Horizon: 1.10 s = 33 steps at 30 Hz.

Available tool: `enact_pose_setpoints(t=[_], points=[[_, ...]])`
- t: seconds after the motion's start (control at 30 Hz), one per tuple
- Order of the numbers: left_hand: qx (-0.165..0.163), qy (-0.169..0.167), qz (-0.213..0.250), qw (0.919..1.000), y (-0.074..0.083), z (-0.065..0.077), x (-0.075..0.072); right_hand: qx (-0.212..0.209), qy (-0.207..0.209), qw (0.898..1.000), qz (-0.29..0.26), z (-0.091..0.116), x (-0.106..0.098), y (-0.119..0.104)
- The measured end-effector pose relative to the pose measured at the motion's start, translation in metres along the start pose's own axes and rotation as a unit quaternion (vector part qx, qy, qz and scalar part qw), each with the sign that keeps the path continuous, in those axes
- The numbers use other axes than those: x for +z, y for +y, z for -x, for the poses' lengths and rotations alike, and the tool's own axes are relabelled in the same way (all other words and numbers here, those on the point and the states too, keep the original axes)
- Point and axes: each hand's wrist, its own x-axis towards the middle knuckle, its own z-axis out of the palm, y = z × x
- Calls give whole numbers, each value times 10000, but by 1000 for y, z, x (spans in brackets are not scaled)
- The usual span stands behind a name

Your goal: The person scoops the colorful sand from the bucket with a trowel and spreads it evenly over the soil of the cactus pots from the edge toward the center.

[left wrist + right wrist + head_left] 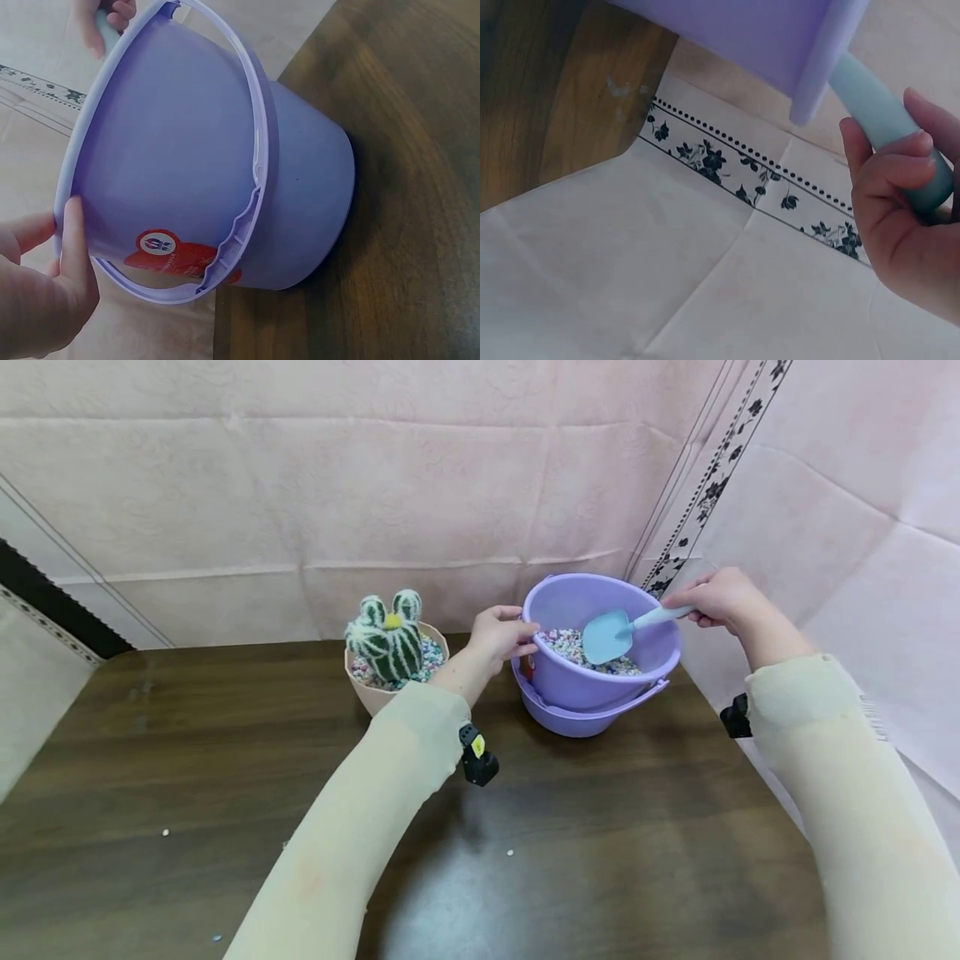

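Observation:
A purple bucket (592, 687) holding multicoloured small gravel (567, 645) sits tilted in what looks like a second purple bucket (573, 724). At its left side, my left hand (498, 637) pinches the rim; in the left wrist view, the thumb and fingers (73, 240) are on the rim above a red label (172, 255). My right hand (716, 602) grips the pale blue handle of a small toy shovel (607, 637), whose blade is over the gravel inside the bucket. In the right wrist view, fingers curl round the handle (885, 116), and the blade is hidden behind the bucket wall.
Left of the buckets stands a beige pot (367, 693) with a knitted green-and-white cactus (393, 647) in coloured gravel. A few stray pebbles (166, 832) lie on the dark wooden table (225, 760). Pale cloth walls (300, 510) border the back and right.

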Motion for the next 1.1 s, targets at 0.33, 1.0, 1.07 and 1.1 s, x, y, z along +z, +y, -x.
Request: enact_pose_setpoints(t=[0.33,1.0,1.07,1.1], points=[[17,-26,37,10000,-5,1,1,-63,-339,9955,884,-8,17,-5],[71,91,17,9999,-4,3,1,-161,-876,9887,1207,-12,27,-5],[83,116,-14,9999,-3,3,2,-257,-743,9877,1354,-11,28,-5],[86,125,-14,9999,-3,3,3,-343,-618,9863,1488,-10,29,-5]])
